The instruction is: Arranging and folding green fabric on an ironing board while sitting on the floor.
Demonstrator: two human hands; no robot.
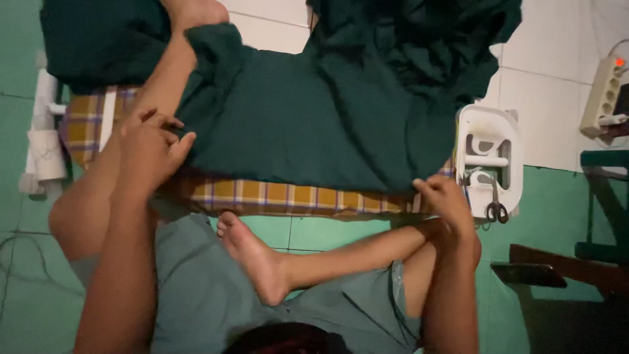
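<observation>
A dark green cloth [327, 111] fills the upper centre of the frame, spread over a yellow plaid mat [282, 195]. The left hand [149, 145] pinches its left edge, fingers closed on the fabric. The right hand [444, 200] grips the lower right corner. Right of it, a white tray [508, 141] holds scissors [496, 208].

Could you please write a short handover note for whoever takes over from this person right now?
Left hand: fingers pinch the left edge of the dark green cloth.
Right hand: grips the cloth's lower right corner.
The cloth lies spread over a plaid mat on the floor, top part bunched up.
A white tray with scissors sits right of the cloth; a power strip lies farther right.
Done: lower edge pulled flat.
Left: the bunched top is not yet smoothed.
</observation>
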